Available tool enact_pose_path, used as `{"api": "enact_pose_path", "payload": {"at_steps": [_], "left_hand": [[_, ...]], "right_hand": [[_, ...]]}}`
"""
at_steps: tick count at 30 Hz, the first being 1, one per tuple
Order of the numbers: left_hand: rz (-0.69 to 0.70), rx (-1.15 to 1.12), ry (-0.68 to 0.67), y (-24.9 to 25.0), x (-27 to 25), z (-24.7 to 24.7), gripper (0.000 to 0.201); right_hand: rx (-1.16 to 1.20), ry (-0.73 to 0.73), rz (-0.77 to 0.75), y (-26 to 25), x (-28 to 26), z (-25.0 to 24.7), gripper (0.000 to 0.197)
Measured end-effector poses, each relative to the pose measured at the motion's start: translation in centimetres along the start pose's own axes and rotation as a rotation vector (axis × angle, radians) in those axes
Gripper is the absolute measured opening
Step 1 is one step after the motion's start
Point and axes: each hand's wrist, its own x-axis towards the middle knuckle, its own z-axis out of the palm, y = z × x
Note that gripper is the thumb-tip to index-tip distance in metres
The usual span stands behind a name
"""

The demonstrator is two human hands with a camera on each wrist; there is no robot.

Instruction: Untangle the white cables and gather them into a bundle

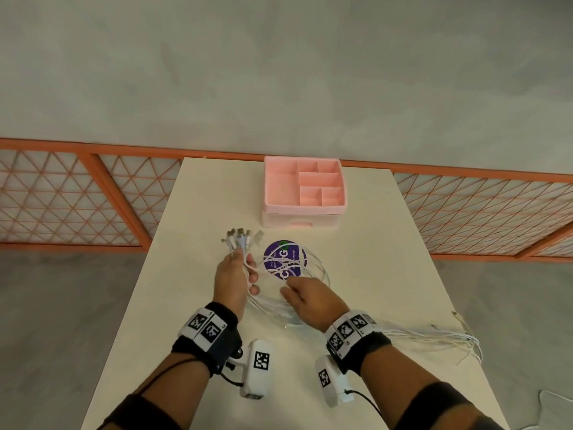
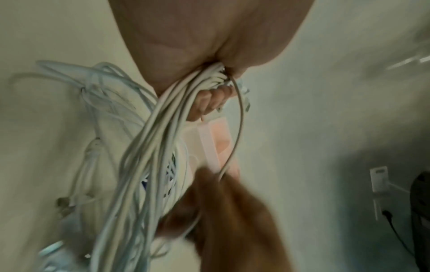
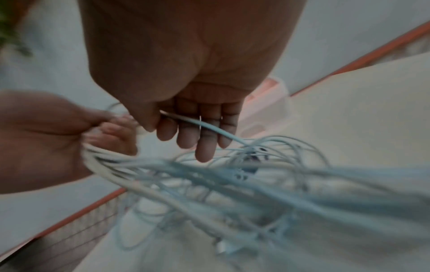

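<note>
White cables [image 1: 288, 293] loop over cream table [image 1: 192, 212] centre, strands trailing to right edge; plug ends [image 1: 240, 238] fan above left hand [image 1: 232, 280]. Left hand fingers curled tight round gathered strands. Right hand [image 1: 310, 297] just beside, thumb and forefinger pinching single strand, other fingers loosely extended. Purple round sticker [image 1: 283, 259] under loops. Pink compartment organizer [image 1: 304, 190] at far table edge, well apart

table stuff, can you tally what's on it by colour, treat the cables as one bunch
white: 1, the white cables, gripped near the plugs by the left hand, one strand pinched by the right hand
pink: 1, the compartment organizer
purple: 1, the round disc under the loops
total: 3
</note>
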Motion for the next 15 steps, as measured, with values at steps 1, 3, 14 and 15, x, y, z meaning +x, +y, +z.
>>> {"api": "enact_pose_path", "payload": {"at_steps": [1, 3, 14, 15], "left_hand": [[-0.006, -0.080, 0.011, 0.6, 0.2, -0.3, 0.031], [-0.013, -0.210, -0.006, 1.5, 0.2, -0.5, 0.031], [-0.019, -0.115, -0.151, 1.6, -1.5, 1.8, 0.038], [-0.005, -0.073, -0.152, 1.5, -1.6, 1.9, 0.038]], "right_hand": [[0.033, 0.017, 0.078, 1.3, -0.4, 0.0, 0.032], [0.057, 0.080, 0.182, 3.8, -1.2, 0.0, 0.031], [0.523, 0.363, 0.415, 3.7, 0.7, -4.2, 0.033], [0.720, 0.388, 0.419, 3.1, 0.8, -4.7, 0.036]]}}
